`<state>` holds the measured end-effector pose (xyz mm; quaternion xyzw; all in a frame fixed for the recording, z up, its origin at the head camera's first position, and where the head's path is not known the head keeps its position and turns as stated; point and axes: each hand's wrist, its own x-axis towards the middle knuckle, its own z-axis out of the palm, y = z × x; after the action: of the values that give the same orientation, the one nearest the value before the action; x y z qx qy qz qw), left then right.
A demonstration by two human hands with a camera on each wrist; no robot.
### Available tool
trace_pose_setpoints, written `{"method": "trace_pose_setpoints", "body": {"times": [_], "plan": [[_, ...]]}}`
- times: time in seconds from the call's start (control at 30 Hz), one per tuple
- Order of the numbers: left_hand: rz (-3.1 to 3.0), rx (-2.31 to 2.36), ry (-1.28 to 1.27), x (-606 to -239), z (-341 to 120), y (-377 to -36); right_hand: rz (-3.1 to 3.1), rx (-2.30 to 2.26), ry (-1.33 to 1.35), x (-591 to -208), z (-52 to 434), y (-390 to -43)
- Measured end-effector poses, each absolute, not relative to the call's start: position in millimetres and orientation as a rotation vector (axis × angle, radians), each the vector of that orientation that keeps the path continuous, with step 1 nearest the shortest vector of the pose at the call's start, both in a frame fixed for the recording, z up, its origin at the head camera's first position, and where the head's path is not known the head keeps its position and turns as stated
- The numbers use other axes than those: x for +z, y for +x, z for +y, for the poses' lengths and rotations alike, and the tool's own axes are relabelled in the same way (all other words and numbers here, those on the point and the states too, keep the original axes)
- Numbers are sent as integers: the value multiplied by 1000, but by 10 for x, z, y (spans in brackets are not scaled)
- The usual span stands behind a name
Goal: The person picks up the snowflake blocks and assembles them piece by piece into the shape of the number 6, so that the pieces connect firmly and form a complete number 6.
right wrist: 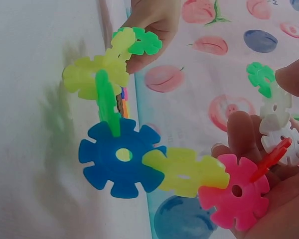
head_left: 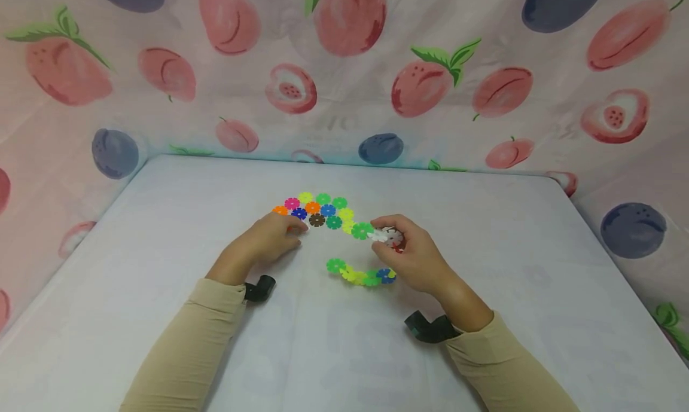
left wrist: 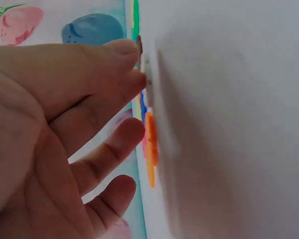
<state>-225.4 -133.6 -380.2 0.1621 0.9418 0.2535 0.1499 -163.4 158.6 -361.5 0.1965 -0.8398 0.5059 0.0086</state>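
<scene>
Beige sleeves (head_left: 183,346) reach over the pale tabletop (head_left: 538,316). Left hand (head_left: 266,238) rests with relaxed fingers (left wrist: 124,64) touching the near edge of a flat cluster of colourful snowflake discs (head_left: 317,211). Right hand (head_left: 411,253) pinches white discs (head_left: 384,235) at one chain end; a short green-yellow-blue chain (head_left: 360,273) lies just beside it.

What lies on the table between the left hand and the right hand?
In the head view, a curved chain of colourful snowflake discs runs from the left hand to the right hand, with a shorter linked chain nearer the person.
</scene>
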Motion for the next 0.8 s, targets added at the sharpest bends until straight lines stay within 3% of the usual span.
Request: {"method": "trace_pose_setpoints", "body": {"times": [0.8], "plan": [[2670, 958, 410, -3759, -1249, -2215, -2612, 1577, 640, -3630, 1598, -1648]]}}
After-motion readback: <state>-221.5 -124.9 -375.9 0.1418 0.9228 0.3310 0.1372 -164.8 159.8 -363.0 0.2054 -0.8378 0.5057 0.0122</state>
